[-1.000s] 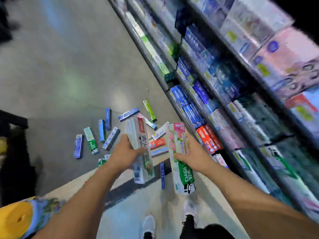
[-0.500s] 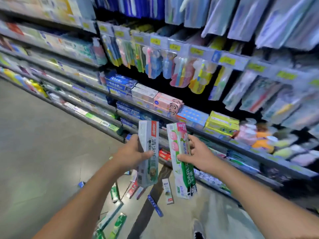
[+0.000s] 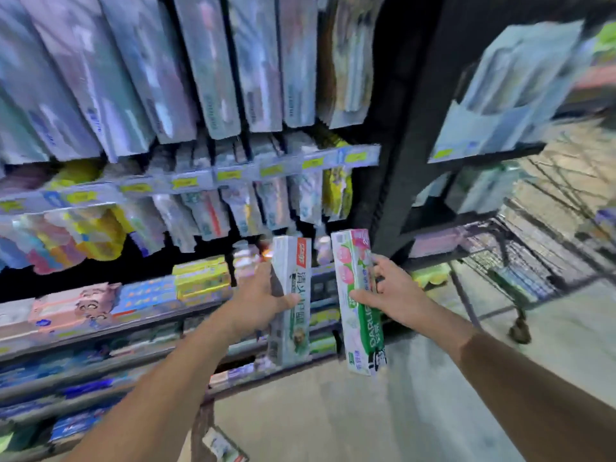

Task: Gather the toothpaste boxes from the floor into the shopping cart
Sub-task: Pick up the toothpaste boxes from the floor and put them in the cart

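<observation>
Left hand [image 3: 263, 303] grips a grey-green box [image 3: 291, 298]; right hand [image 3: 391, 290] grips a pink-green box [image 3: 358, 295], cart [image 3: 520, 261] blurred, seemingly near.

Open floor [image 3: 333, 411] ahead; shelves [image 3: 133, 328] left, cart [image 3: 533, 255] right.

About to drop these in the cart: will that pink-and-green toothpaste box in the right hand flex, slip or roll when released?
The pink-and-green box looks like stiff carton: its edges stay straight while the right hand pinches it mid-length. Probably light, since the fingers alone hold it upright. Its flat faces should not roll, though the glossy print may be somewhat slippery.
</observation>
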The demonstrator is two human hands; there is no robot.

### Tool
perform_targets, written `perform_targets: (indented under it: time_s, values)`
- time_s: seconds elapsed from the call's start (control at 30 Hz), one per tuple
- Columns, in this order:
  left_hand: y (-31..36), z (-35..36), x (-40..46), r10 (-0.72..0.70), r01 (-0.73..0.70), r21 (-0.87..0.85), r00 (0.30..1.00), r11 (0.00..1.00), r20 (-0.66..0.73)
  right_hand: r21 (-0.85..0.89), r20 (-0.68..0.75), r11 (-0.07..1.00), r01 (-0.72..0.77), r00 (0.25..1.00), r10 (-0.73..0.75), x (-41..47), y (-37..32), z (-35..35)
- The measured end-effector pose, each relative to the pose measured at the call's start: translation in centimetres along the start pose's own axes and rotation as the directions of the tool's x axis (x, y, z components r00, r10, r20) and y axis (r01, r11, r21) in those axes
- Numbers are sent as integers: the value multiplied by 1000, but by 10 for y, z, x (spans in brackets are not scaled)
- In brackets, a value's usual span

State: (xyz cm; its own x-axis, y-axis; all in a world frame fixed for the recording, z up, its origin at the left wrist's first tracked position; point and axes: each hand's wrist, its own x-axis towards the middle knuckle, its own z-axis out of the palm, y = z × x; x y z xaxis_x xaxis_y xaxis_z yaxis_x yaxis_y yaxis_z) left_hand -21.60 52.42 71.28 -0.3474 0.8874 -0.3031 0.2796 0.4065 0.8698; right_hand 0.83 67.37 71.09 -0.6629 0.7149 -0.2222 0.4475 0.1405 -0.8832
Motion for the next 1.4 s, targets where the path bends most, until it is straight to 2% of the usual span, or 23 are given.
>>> perform_targets:
  time_s: [0.17, 0.3, 0.5, 0.67, 0.77, 0.97, 1.23, 1.4]
  values:
    - [100, 129, 62, 100, -119, 94, 978, 988, 185, -16, -250, 993, -114, 962, 107, -51, 69, -141]
    - [168, 235, 93, 132, -182, 151, 948, 972, 291, 83, -401, 988, -133, 903, 156, -96, 115, -242]
    - [254, 389, 131, 185, -285, 213, 900, 935, 394, 164, -540, 970, -180, 806, 242, -162, 174, -367]
    - [301, 481, 162, 209, -357, 246, 855, 901, 474, 174, -603, 954, -242, 740, 298, -184, 217, -443]
    - [323, 523, 192, 197, -377, 273, 834, 885, 515, 195, -627, 949, -248, 712, 316, -174, 243, -482]
    - [364, 592, 289, 137, -321, 253, 824, 913, 550, 227, -622, 939, -257, 704, 343, -110, 289, -560]
    - [452, 653, 436, 141, -339, 248, 802, 908, 580, 225, -614, 932, -283, 702, 361, 0, 306, -682]
    - [492, 687, 509, 106, -289, 253, 826, 923, 554, 255, -612, 930, -265, 701, 367, 55, 332, -752]
